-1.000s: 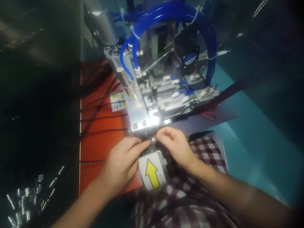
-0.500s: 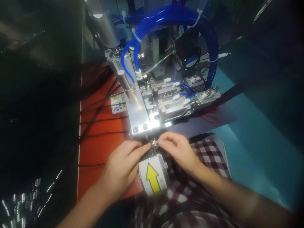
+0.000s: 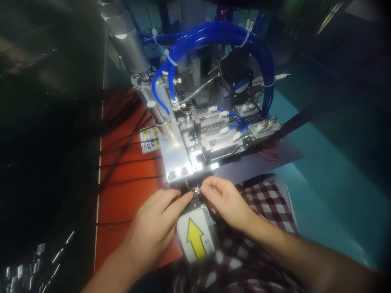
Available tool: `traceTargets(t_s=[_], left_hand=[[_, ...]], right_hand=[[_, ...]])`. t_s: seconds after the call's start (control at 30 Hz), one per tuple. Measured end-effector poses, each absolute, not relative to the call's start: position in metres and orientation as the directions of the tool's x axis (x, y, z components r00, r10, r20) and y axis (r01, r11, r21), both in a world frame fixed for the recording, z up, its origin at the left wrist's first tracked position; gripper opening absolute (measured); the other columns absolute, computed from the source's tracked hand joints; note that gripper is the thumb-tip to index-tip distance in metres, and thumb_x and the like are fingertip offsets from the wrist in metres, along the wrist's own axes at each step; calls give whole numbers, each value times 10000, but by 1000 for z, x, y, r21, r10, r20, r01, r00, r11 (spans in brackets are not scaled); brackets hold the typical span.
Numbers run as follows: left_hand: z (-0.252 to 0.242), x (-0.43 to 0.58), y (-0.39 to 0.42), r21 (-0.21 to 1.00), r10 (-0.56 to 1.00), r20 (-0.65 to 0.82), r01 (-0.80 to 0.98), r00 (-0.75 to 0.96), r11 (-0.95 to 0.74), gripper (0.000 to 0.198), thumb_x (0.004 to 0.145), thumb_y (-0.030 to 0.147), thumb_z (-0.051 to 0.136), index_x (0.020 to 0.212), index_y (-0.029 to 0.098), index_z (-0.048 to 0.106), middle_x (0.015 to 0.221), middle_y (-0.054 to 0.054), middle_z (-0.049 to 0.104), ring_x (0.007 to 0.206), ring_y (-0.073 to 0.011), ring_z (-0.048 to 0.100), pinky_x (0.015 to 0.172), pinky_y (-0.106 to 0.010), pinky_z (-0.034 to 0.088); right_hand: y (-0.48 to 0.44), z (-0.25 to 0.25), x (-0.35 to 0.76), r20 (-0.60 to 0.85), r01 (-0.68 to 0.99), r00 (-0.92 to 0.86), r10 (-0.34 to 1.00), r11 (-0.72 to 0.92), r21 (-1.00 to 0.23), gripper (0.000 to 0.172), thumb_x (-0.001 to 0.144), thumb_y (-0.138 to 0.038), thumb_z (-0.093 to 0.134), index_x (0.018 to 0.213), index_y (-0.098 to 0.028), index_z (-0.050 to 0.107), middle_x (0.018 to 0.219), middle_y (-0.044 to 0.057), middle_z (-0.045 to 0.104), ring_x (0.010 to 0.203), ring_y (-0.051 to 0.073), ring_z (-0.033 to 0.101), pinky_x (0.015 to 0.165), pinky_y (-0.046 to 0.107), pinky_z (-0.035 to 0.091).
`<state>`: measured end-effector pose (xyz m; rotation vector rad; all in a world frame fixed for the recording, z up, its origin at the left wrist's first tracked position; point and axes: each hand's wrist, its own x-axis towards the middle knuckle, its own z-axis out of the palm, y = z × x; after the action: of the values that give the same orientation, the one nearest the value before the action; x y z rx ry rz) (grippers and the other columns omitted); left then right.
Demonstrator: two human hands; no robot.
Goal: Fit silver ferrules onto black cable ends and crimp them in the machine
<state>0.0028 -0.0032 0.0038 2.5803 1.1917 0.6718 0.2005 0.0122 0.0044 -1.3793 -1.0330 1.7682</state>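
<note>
My left hand (image 3: 155, 224) and my right hand (image 3: 224, 199) meet just below the front edge of a metal machine plate (image 3: 177, 156). Both pinch a small bundle of thin coloured wires (image 3: 197, 189) between their fingertips. The wire ends sit right at the plate's lower edge. Directly under the hands lies a white button plate with a yellow arrow (image 3: 195, 236) pointing toward the machine. What the wires are joined to is too small to make out.
The machine carries looped blue air hoses (image 3: 214, 32), pneumatic cylinders (image 3: 152, 110) and a small black fan (image 3: 240, 79). Black cables (image 3: 128, 160) cross an orange mat (image 3: 122, 195) at left. A yellow warning sticker (image 3: 149, 138) lies beside the plate. Shiny metal parts (image 3: 33, 264) lie bottom left.
The view has shifted a little, so machine and hands sit lower in the picture. Both hands keep pinching the wires at the plate's edge.
</note>
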Motion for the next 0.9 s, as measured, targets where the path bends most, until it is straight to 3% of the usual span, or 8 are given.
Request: traceTargets(t_s=[0.23, 0.57, 0.9], left_hand=[[6, 4, -4, 381, 766, 316, 664, 560, -643, 333, 911, 61, 414, 1176, 165, 587, 1005, -84, 579, 873, -174, 551, 707, -268, 490], [7, 6, -2, 381, 764, 337, 663, 550, -645, 328, 912, 79, 413, 1160, 175, 605, 972, -78, 594, 855, -171, 564, 683, -260, 503], [13, 6, -1, 364, 760, 329, 667, 561, -650, 304, 905, 72, 427, 1122, 154, 623, 955, -83, 601, 835, -167, 572, 674, -255, 511]], right_hand=[[9, -1, 206, -413, -42, -240, 878, -435, -899, 159, 854, -316, 558, 762, -189, 533, 491, -79, 439, 435, 87, 405, 438, 221, 337], [9, -1, 207, -219, 73, -118, 969, -211, -975, 73, 779, -248, 632, 773, -187, 591, 656, -18, 527, 562, 118, 478, 524, 249, 415], [15, 1, 207, -326, -7, -158, 932, -331, -944, 102, 757, -247, 633, 714, -178, 572, 526, -65, 433, 468, 89, 370, 446, 232, 294]])
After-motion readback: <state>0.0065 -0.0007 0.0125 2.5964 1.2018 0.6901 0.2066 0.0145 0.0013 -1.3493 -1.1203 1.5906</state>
